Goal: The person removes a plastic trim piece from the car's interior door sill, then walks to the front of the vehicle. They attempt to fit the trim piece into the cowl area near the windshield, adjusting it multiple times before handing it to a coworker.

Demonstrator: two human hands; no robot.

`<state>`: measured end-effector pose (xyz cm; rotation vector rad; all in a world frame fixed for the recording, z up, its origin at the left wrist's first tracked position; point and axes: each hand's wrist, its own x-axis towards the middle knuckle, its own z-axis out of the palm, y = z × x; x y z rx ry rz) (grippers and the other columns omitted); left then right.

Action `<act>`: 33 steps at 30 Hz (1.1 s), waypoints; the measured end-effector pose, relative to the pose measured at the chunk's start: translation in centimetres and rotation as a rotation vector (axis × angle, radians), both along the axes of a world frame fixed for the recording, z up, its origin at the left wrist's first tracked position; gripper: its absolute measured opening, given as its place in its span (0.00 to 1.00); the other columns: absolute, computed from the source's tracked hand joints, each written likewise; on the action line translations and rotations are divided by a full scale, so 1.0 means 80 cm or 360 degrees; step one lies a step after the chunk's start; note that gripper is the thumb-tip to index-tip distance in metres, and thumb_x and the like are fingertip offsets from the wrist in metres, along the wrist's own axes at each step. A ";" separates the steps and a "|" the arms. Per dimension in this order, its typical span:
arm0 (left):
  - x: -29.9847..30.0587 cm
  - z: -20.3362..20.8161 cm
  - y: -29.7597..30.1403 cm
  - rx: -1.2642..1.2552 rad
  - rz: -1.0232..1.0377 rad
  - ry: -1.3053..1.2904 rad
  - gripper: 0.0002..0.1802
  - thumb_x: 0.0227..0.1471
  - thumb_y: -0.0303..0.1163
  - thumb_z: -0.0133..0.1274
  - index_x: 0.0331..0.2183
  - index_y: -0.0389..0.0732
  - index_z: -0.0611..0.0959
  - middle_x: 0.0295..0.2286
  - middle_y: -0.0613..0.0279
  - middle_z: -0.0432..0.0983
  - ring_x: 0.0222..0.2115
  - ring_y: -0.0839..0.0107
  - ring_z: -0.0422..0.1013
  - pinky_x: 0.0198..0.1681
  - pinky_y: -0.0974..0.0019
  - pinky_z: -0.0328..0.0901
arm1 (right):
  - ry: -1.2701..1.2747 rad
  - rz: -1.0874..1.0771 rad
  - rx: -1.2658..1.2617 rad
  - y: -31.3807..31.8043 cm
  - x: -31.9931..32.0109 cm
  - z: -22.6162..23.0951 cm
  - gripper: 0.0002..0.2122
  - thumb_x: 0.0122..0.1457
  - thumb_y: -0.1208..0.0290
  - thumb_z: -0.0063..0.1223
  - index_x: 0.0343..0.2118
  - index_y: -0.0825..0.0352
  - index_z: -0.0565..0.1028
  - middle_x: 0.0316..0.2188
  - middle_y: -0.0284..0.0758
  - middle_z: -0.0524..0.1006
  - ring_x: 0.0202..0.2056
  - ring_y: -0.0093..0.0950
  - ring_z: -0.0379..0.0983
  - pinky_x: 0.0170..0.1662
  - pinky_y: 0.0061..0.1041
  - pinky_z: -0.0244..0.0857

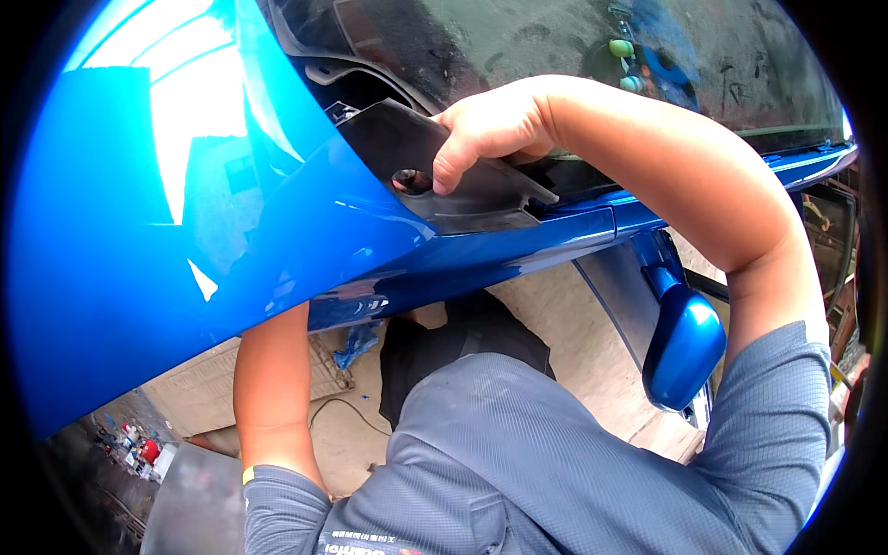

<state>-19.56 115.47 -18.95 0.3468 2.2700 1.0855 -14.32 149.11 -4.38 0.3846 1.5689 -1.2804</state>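
Note:
My right hand (490, 129) grips the upper edge of a black plastic cowl panel (398, 148) at the base of the windshield. Its thumb lies on the panel's face beside a round hole (412, 181); the other fingers are hidden behind the piece. The panel sits between the blue hood (277, 213) and the windshield glass (555, 65), above the blue fender (481, 254). My left forearm (273, 379) reaches up under the car's blue edge, so the left hand is out of sight.
A blue side mirror (684, 347) juts out by the door at the right. On the floor lie flattened cardboard (203, 384), a crumpled blue plastic piece (356, 344) and a thin cable (347, 404). Several small items (139, 449) are heaped at the lower left.

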 end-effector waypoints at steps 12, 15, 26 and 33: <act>0.005 0.004 -0.003 0.0001 -0.0018 0.0015 0.23 0.60 0.39 0.49 0.54 0.41 0.75 0.53 0.51 0.71 0.53 0.55 0.66 0.56 0.56 0.62 | 0.0186 0.0166 0.0128 -0.013 0.003 0.018 0.24 0.51 0.69 0.59 0.52 0.70 0.70 0.43 0.42 0.77 0.43 0.33 0.73 0.48 0.33 0.68; 0.004 0.003 0.003 0.0018 -0.0026 0.0020 0.23 0.60 0.39 0.49 0.54 0.41 0.75 0.53 0.51 0.71 0.53 0.54 0.66 0.57 0.56 0.62 | 0.0165 0.0123 0.0244 -0.016 -0.001 0.027 0.23 0.50 0.70 0.59 0.51 0.70 0.72 0.40 0.43 0.78 0.40 0.34 0.74 0.46 0.34 0.69; -0.012 -0.023 0.014 0.0167 -0.0142 0.0066 0.23 0.59 0.39 0.50 0.54 0.42 0.76 0.53 0.50 0.71 0.53 0.53 0.66 0.57 0.55 0.61 | 0.1316 -0.0010 0.1183 -0.011 0.089 0.035 0.19 0.59 0.64 0.58 0.49 0.71 0.76 0.41 0.47 0.81 0.43 0.40 0.79 0.49 0.35 0.71; -0.049 -0.083 -0.040 0.0387 -0.0025 -0.0213 0.18 0.57 0.35 0.52 0.49 0.43 0.76 0.46 0.52 0.73 0.46 0.55 0.68 0.47 0.56 0.64 | 0.1239 0.0040 0.1543 -0.030 0.098 0.040 0.15 0.59 0.62 0.58 0.42 0.67 0.80 0.38 0.45 0.82 0.42 0.42 0.79 0.47 0.36 0.71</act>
